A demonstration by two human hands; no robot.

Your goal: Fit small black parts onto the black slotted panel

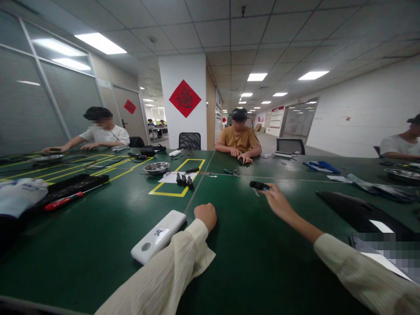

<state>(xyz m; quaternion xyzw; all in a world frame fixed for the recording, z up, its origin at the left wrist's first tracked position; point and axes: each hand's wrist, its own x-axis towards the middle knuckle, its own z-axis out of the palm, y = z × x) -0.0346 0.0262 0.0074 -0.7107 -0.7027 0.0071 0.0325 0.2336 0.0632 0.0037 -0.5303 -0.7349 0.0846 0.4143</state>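
Note:
My left hand (206, 216) rests on the green table as a closed fist, and nothing shows in it. Just left of that forearm lies a white power bank (159, 236) with a number label. Stretched out over the table, my right hand (277, 200) pinches a small black block-like object (259, 185) by its right end. A bit of blue and something pale show under it; its exact kind is too small to tell. Ahead of my left hand, several small black cylindrical parts (184, 180) stand by a white paper (169, 177) inside a yellow taped outline.
A metal bowl (156, 168) and a dark-handled tool (192, 170) lie ahead. Pliers (230, 172) sit farther right. On the left are a red screwdriver (64, 201), a black tray (78, 186) and white gloves (22, 194). Three people sit around the table (249, 262).

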